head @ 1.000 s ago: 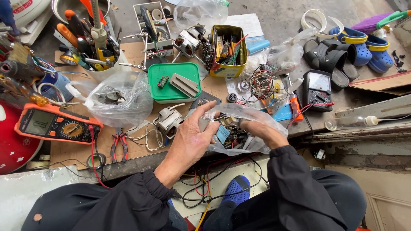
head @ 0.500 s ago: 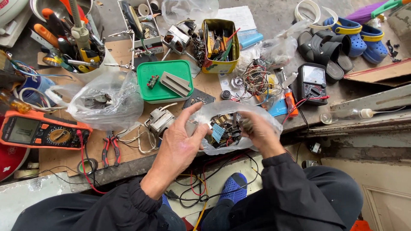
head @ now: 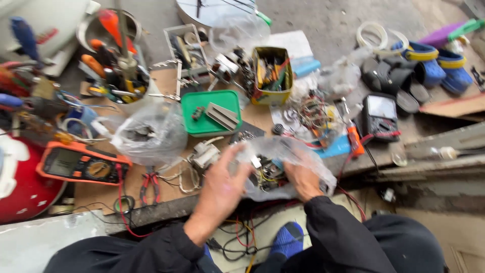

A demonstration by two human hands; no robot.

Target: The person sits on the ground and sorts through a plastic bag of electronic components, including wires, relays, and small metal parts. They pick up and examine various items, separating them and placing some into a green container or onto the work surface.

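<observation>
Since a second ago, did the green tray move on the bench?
No. The green tray sits just left of the yellow tin and right of the tied plastic bag, as earlier; only the camera shifted.

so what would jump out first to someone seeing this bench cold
Probably the two hands at the near edge: the left hand and right hand hold a clear plastic bag of small wired parts. Behind them a green tray sits mid-bench, and an orange multimeter lies to the left amid the clutter.
</observation>
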